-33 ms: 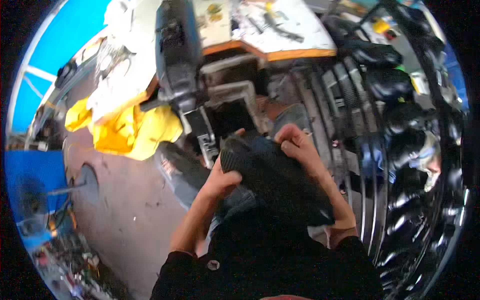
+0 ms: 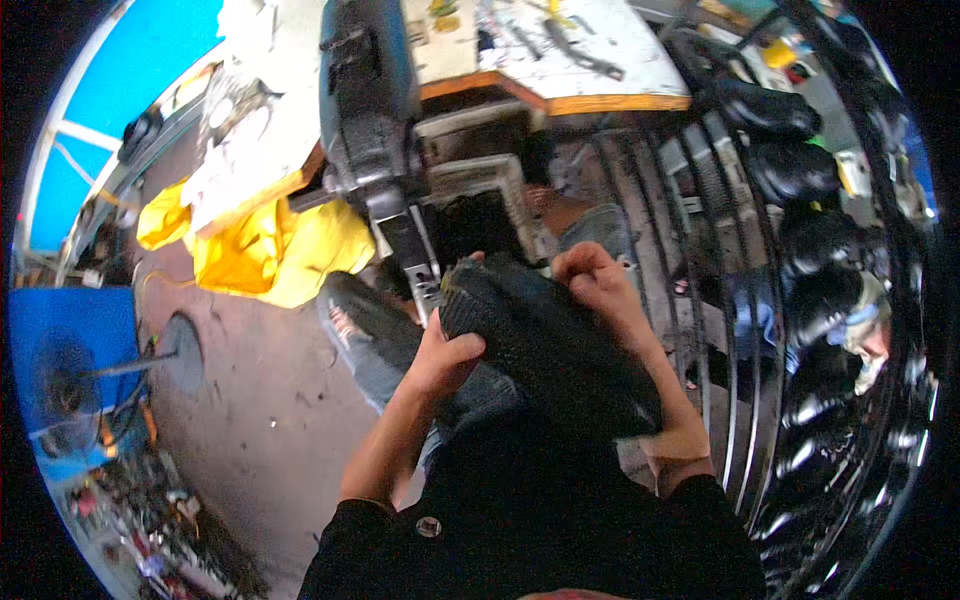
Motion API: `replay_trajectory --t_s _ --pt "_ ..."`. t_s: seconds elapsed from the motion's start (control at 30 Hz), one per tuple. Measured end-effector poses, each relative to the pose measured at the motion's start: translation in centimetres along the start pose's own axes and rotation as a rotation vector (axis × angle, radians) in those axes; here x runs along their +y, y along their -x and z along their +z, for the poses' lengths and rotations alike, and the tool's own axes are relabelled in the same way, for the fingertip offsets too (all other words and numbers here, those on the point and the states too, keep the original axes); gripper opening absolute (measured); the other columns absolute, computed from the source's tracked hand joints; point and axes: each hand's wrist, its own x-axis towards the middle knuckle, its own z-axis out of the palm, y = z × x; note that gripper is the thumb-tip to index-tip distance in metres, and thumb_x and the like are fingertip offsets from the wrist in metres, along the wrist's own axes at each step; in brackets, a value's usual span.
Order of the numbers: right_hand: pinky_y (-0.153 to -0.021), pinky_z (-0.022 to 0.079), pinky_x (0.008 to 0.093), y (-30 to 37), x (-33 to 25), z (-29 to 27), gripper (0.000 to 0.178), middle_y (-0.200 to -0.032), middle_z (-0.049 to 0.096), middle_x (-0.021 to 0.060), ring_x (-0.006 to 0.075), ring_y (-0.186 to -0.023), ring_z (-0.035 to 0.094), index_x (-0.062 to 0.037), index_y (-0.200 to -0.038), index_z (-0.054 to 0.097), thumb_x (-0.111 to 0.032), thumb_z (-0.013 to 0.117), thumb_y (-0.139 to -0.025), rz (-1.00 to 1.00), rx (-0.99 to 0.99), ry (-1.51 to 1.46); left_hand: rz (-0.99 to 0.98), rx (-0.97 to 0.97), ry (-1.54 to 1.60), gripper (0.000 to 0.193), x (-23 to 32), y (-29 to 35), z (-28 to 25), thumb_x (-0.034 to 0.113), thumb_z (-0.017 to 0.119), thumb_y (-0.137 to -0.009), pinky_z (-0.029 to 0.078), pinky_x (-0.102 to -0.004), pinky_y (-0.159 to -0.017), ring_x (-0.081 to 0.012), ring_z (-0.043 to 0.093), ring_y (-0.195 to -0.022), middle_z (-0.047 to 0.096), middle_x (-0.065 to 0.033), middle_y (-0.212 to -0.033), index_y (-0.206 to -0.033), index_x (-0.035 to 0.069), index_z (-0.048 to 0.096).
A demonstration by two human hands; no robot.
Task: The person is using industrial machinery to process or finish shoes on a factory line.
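Note:
Over my lap lies a black shoe [image 2: 545,345], with a ribbed band along its end near my left hand. My left hand [image 2: 445,355] grips that end, its thumb on top and the other fingers mostly hidden underneath. At the far right edge of the shoe is my right hand [image 2: 597,283], its fingers curled into a pinch. Whatever sits between those fingertips, if anything, is too small to see. Just beyond the shoe stands a dark machine [image 2: 370,130] with a long arm and a narrow metal plate [image 2: 417,265] at its near end.
A white worktable [image 2: 600,75] with an orange edge and scattered tools stands ahead. Yellow cloth [image 2: 285,255] hangs at its left. Dark rack bars [image 2: 745,400] run along my right, with several black shoes [image 2: 795,170]. A standing fan [image 2: 75,375] is at the left.
The surroundings have shifted slightly in the picture. My right fingers look a little more curled; my left hand still grips the shoe in nearly the same spot.

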Motion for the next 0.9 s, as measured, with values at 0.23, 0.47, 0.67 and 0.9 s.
replay_trajectory --t_s 0.23,0.47,0.67,0.9 --pt "-0.106 0.047 0.0449 5.3 6.8 -3.9 0.085 -0.143 0.055 0.0153 0.0352 -0.128 0.053 -0.0034 -0.142 0.047 -0.07 0.054 -0.09 0.216 0.231 -0.982 0.365 0.304 -0.286 0.109 0.8 2.4 1.4 -0.008 0.084 -0.064 0.046 -0.0412 -0.106 -0.0253 0.055 -0.126 0.055 -0.0096 -0.134 -0.152 0.011 0.023" --pt "-0.108 0.045 0.0446 4.6 3.0 -7.0 0.103 -0.137 0.055 0.0127 0.0291 -0.126 0.055 -0.007 -0.149 0.034 -0.036 0.092 -0.07 -0.082 0.357 -0.364 0.388 0.075 -0.446 0.124 1.6 0.3 3.9 -0.006 0.089 -0.063 0.035 -0.0481 -0.116 -0.0301 0.036 -0.145 0.028 -0.0188 -0.16 -0.159 0.015 0.012" --pt "-0.107 0.045 0.042 1.6 0.0 -8.1 0.085 -0.13 0.059 0.0164 0.0302 -0.122 0.058 -0.0039 -0.146 0.035 -0.029 0.081 -0.079 -0.247 0.242 -0.046 0.632 -0.099 -0.565 0.122 1.1 -0.9 2.6 -0.002 0.089 -0.065 0.029 -0.05 -0.119 -0.0348 0.023 -0.151 0.01 -0.0229 -0.166 -0.159 0.02 0.015" --pt "-0.105 0.045 0.0429 0.5 -3.0 -7.0 0.054 -0.122 0.062 0.0195 0.0314 -0.114 0.06 -0.0041 -0.14 0.04 -0.027 0.06 -0.095 -0.308 0.201 -0.07 0.414 0.305 -0.705 0.07 0.7 2.3 2.4 -0.008 0.084 -0.069 0.054 -0.0382 -0.093 -0.0213 0.064 -0.108 0.065 -0.0105 -0.122 -0.131 -0.006 0.054"
